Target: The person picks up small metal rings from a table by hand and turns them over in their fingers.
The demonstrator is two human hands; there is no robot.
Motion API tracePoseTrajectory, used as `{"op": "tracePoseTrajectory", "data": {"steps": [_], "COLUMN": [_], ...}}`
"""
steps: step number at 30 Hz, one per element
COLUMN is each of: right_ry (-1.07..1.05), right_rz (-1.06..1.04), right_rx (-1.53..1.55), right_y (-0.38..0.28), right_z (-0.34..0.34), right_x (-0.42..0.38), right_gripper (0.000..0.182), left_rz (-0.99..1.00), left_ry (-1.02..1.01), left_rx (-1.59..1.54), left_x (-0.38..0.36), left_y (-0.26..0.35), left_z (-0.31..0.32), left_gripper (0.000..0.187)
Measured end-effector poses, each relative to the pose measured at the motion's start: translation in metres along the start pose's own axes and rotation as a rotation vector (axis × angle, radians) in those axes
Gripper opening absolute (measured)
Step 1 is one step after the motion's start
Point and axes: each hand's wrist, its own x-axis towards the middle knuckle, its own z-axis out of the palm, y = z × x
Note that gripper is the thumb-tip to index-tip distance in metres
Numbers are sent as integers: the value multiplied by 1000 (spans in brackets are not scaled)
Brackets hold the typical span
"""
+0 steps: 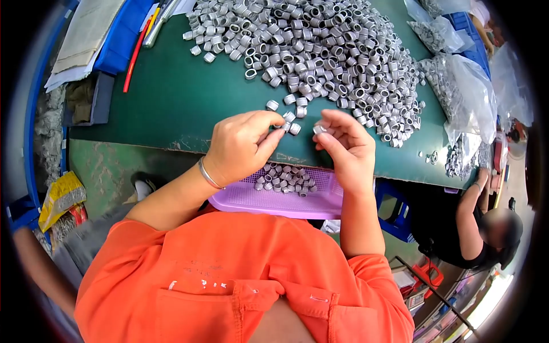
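Observation:
My left hand point(243, 143) is at the front edge of the green table, its thumb and forefinger closed at a few small grey metal rings point(290, 123). Whether one ring is pinched between those fingertips is hard to make out. My right hand point(347, 143) holds a single metal ring point(319, 130) between thumb and fingers, just right of that small group. Beyond both hands spreads a large heap of the same short rings point(320, 46). Below them, at my lap, a purple plastic basket point(274, 206) contains a cluster of rings point(286, 179).
Clear plastic bags of parts point(463, 86) stand along the table's right side, near a co-worker point(486, 228) in black. At left are a blue bin point(117, 40), a red pen point(134, 60) and a grey box point(102, 98). A blue stool point(394, 211) is under the table.

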Motion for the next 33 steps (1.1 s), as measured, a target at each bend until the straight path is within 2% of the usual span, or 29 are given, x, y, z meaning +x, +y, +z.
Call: {"op": "tracePoseTrajectory", "data": {"steps": [2,4,8,10,12,14,15,19,21,22,24,25,28,31,33], "right_ry": [-103,-130,-159,-388,-422,-179,-99,-48,-34,-32,-5,-37,-76,-76,-91], "right_rz": [127,163,95,-117,-171,-423,-443,-518,-412,-208,125,232,226,231,181], "right_rx": [350,515,461,-62,-151,-567,-695,-908,-808,-686,-39,131,493,617,545], "right_y": [4,-1,-7,-9,-13,-13,-11,4,4,-10,-3,-9,-6,-6,-4], "right_z": [-13,-13,-18,-27,-21,0,11,17,14,17,8,3,-4,-4,-4], "right_x": [-2,-2,-6,-6,-1,8,15,26,23,18,14,13,11,6,2], "right_gripper": [21,17,17,25,30,27,23,25,27,27,26,27,32,33,33], "left_rz": [4,4,-11,-18,-32,-32,-30,-45,-70,-64,-38,-30,-40,-51,-56], "left_ry": [-24,-40,-55,-61,-64,-77,-61,-72,-91,-96,-54,-54,-69,-65,-68], "left_rx": [20,20,-1,8,-23,-12,-25,-27,-24,-26,-91,-90,-76,-93,-104], "left_x": [2,4,4,6,5,4,4,4,6,5,5,5,6,4,4], "left_y": [0,0,2,1,0,0,-1,2,3,2,-1,0,0,-1,-1], "left_z": [0,-1,-1,-3,-2,-3,-2,-5,-7,-7,-4,-4,-6,-5,-6], "left_gripper": [14,14,14,14,14,13,13,12,12,12,13,13,14,14,14]}}
